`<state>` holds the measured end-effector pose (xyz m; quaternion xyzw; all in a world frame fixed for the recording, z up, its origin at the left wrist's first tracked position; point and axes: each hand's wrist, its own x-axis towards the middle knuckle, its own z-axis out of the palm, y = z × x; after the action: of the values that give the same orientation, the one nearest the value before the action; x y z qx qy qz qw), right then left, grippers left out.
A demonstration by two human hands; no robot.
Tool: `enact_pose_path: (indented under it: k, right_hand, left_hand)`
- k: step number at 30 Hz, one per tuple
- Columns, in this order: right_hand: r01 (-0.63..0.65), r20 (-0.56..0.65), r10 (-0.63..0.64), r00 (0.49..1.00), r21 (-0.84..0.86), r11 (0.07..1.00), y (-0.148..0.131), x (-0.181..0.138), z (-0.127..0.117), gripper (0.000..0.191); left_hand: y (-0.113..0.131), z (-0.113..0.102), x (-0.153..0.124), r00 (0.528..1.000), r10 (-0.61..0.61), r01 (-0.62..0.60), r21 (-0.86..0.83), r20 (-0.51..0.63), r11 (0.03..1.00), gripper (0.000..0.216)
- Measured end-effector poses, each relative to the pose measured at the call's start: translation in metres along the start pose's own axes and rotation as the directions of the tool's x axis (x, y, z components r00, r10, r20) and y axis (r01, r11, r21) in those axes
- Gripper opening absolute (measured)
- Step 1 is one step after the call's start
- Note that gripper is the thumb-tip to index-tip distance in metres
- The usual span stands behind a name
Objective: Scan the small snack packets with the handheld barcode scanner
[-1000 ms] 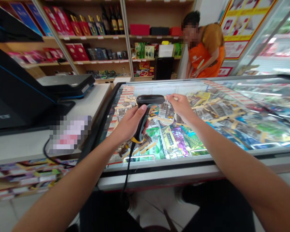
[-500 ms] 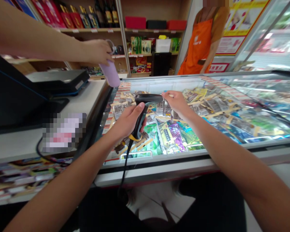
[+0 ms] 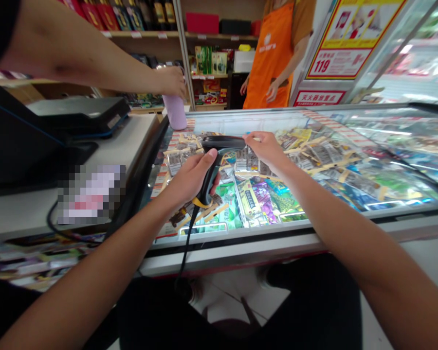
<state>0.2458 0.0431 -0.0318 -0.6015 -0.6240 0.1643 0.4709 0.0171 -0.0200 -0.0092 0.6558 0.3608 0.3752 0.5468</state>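
Note:
My left hand (image 3: 192, 179) is wrapped around the handle of a black barcode scanner (image 3: 224, 142), thumb on its upper side. A yellow trim shows at the handle's base, and a black cable (image 3: 189, 240) hangs down from it. At the right end of the scanner's head, my right hand (image 3: 267, 149) has its fingers pinched together. A small pale and bluish bit shows at the fingertips, too small to name. Both hands are above the glass top of a chest freezer (image 3: 241, 257), with packaged goods (image 3: 251, 201) visible below the glass.
Another person's arm (image 3: 105, 65) reaches from the left, holding a lilac bottle (image 3: 175, 113) at the freezer's far left corner. Beyond stands a person in an orange apron (image 3: 272, 58). A counter at left carries a black device (image 3: 22, 141) and a flat scale-like unit (image 3: 83, 114).
The other person's lilac bottle has come upright at the freezer's corner. My view has shifted slightly, and the aproned person appears further left. My hands keep nearly the same pose around the scanner.

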Motion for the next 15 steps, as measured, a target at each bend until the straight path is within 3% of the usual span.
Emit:
enact_pose_path:
  k: [4,8,12,15]
  right_hand:
    - [-0.039,0.060,0.057,0.997,-0.268,0.963,0.004,0.005,-0.020,0.021]
    - [-0.056,0.054,0.106,0.993,-0.570,0.819,0.028,0.013,-0.047,0.016]
    - [0.038,0.004,-0.052,0.999,-0.730,0.682,0.042,0.016,-0.053,0.020]
    - [0.175,0.075,-0.169,0.983,-0.675,0.717,0.032,0.011,-0.033,0.029]
  left_hand:
    - [0.000,0.000,0.000,1.000,-0.007,0.007,0.002,-0.013,1.000,0.055]
    - [0.000,0.000,0.000,1.000,0.001,-0.001,-0.001,-0.030,1.000,0.051]
    - [0.002,0.001,-0.001,0.999,-0.010,0.010,-0.010,-0.040,1.000,0.049]
    - [0.003,0.002,-0.001,0.999,-0.011,0.010,-0.011,-0.044,1.000,0.050]
